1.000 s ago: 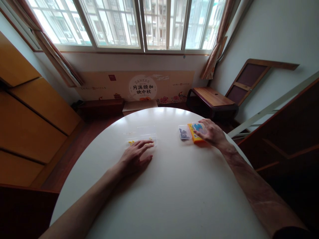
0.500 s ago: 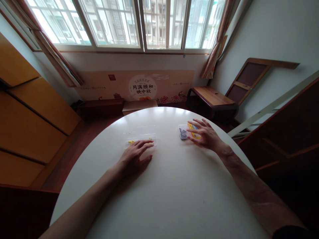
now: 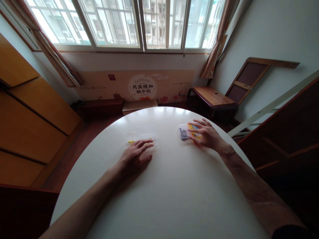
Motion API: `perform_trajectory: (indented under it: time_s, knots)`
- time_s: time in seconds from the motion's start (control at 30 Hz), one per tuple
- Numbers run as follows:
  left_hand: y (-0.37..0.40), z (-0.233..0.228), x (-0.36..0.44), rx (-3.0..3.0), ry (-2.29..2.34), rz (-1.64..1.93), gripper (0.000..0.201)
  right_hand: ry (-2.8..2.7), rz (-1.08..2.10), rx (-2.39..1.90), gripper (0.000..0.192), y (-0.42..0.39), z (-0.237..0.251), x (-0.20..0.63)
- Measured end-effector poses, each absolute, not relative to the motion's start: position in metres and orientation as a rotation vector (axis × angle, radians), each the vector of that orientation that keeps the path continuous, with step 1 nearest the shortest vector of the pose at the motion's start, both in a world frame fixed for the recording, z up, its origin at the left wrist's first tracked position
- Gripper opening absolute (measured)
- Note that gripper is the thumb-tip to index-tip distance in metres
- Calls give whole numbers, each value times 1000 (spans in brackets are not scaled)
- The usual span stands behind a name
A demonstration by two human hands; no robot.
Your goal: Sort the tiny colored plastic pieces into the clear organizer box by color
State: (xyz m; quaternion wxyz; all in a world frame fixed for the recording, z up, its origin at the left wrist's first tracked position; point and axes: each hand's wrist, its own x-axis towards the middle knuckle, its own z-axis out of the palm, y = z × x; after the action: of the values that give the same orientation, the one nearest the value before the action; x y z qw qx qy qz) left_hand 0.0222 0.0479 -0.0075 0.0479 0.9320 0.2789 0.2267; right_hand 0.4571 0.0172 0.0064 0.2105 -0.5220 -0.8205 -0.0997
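Note:
My left hand (image 3: 133, 156) lies flat on the white round table (image 3: 174, 196), fingers spread, its fingertips at the near edge of a clear plastic box (image 3: 141, 135) with small yellow pieces in it. My right hand (image 3: 206, 135) rests palm down over an orange-yellow box (image 3: 193, 127), covering most of it, fingers pointing left. Just left of those fingers sits a small clear container (image 3: 183, 132) of dark blue pieces. Neither hand has anything lifted.
A low wooden bench (image 3: 211, 98) stands beyond the table at the right, with a wooden frame (image 3: 249, 79) leaning on the wall. A printed cardboard panel (image 3: 142, 87) lines the wall under the window. Yellow cabinets (image 3: 30, 116) fill the left side.
My right hand moved left and spread flat over the orange-yellow box, hiding the blue item seen on it a second ago. My left hand has stayed in place.

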Motion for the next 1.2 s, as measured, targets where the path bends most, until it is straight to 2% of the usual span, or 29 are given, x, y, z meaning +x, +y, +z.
perform_trajectory:
  time_s: [0.2,0.43,0.6,1.03,1.2]
  knots:
    - [48,-7,22,2855,840,694,37,-2259,-272,-1446,33,16,8,453]
    - [48,-8,22,2866,830,703,36,-2121,-271,-1576,64,19,7,476]
    - [49,-10,20,2868,837,693,37,-2145,-86,-1571,74,22,0,492]
    - [49,-11,18,2859,857,690,38,-2124,-57,-1502,76,27,-7,500]
    - [49,-9,19,2876,887,724,37,-2014,-239,-1508,58,21,4,481]
